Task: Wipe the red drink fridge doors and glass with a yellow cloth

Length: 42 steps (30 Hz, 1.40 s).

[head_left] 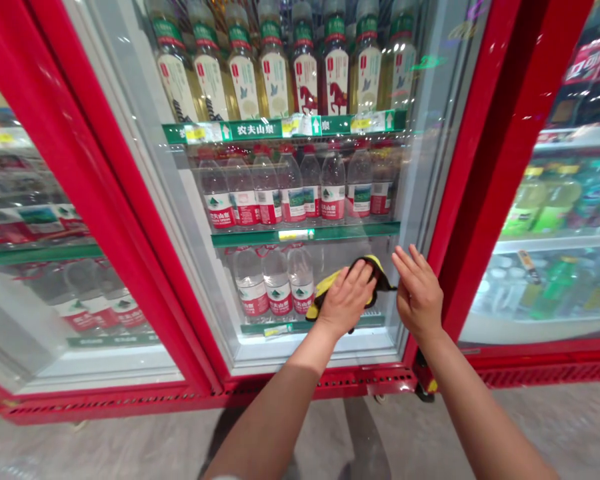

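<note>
My left hand (347,297) lies flat over a yellow cloth with black edging (327,285), pressing it on the lower part of the glass door (350,252). Part of the cloth is hidden under my palm, and its upper right corner sticks out past my fingers. My right hand (420,293) is near the door's right side, fingers stretched out and nothing in it; whether it touches the glass I cannot tell. Behind the glass, red-labelled water bottles (280,293) stand on the bottom shelf, left of my left hand.
A red frame (460,193) borders the glass door. Rows of water bottles (290,193) and tea-coloured bottles (275,73) fill the shelves above. Another fridge with green bottles (555,287) stands at right, one with water bottles (95,300) at left. Grey floor (145,440) lies below.
</note>
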Each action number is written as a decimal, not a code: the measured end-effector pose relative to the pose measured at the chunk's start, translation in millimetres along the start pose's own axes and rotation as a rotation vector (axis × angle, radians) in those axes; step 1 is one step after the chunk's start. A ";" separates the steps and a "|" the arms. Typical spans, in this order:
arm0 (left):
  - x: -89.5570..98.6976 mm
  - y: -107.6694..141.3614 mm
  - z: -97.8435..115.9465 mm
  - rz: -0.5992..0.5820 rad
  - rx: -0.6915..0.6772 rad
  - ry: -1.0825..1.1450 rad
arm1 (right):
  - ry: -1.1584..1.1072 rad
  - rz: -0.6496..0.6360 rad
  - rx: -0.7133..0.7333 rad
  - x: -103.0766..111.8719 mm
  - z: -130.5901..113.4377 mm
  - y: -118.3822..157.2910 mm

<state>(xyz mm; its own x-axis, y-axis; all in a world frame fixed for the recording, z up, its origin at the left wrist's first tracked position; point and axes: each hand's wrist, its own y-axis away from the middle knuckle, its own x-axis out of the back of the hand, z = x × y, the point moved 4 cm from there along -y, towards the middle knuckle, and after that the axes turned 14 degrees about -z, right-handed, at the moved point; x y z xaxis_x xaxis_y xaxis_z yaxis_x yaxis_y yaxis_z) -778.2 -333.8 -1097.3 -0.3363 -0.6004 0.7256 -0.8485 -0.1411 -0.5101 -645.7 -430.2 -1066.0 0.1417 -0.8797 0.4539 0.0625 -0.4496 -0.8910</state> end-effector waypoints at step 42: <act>-25.3 31.1 2.7 -0.033 -0.056 0.053 | -0.070 -0.113 -0.194 19.3 48.3 54.9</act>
<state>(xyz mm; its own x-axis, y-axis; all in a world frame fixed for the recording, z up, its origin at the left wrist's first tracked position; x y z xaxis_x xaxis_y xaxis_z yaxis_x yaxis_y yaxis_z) -795.0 -325.2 -1132.8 -0.3280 -0.5536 0.7654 -0.8802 -0.1150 -0.4604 -591.8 -464.4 -1106.6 0.2132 -0.8122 0.5430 -0.1083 -0.5720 -0.8131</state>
